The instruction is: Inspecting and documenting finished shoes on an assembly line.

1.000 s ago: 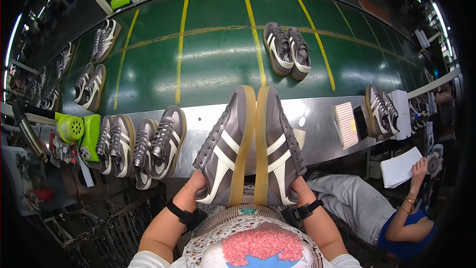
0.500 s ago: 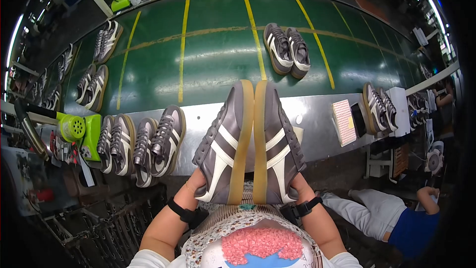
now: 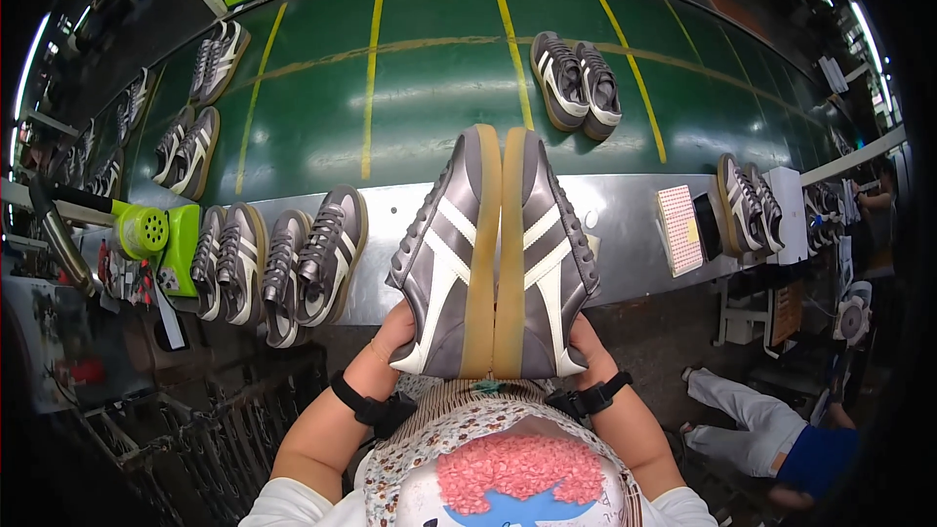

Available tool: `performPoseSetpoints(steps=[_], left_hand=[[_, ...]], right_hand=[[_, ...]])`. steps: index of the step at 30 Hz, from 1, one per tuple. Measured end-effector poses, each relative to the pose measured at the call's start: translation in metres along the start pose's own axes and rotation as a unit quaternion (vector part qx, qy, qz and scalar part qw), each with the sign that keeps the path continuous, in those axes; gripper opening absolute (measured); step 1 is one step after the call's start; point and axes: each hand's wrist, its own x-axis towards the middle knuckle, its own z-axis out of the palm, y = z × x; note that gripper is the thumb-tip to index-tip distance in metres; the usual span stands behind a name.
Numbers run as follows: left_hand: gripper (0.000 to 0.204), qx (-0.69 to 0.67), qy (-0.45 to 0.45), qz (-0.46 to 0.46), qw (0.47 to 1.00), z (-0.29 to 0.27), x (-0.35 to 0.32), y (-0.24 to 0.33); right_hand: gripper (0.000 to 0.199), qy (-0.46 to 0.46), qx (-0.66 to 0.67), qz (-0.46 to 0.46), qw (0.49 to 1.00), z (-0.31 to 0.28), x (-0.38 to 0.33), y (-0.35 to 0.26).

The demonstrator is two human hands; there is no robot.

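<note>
I hold two grey sneakers with white stripes sole to sole, their tan gum soles pressed together and toes pointing away from me. My left hand (image 3: 383, 344) grips the heel of the left sneaker (image 3: 441, 256). My right hand (image 3: 588, 344) grips the heel of the right sneaker (image 3: 549, 256). Both wrists wear black straps. The pair is raised over the metal edge (image 3: 634, 215) of the green conveyor belt (image 3: 429, 88).
Two matching pairs (image 3: 278, 259) stand on the metal ledge at my left, beside a lime green tool (image 3: 156, 234). Another pair (image 3: 576, 78) lies on the belt; more pairs sit far left (image 3: 190, 146) and right (image 3: 742, 203). A person in blue (image 3: 791, 439) crouches at lower right.
The held pair stays in nearly the same place. The person at lower right has shifted lower and bent down toward the floor.
</note>
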Motion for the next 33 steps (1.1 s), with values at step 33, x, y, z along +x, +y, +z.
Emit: performPoseSetpoints(steps=[33], left_hand=[[0.063,0.549,0.086,0.116,0.823,-0.061,0.044,0.027]], right_hand=[[0.055,0.038,-0.590,-0.089,0.801,0.010,0.063,-0.007]])
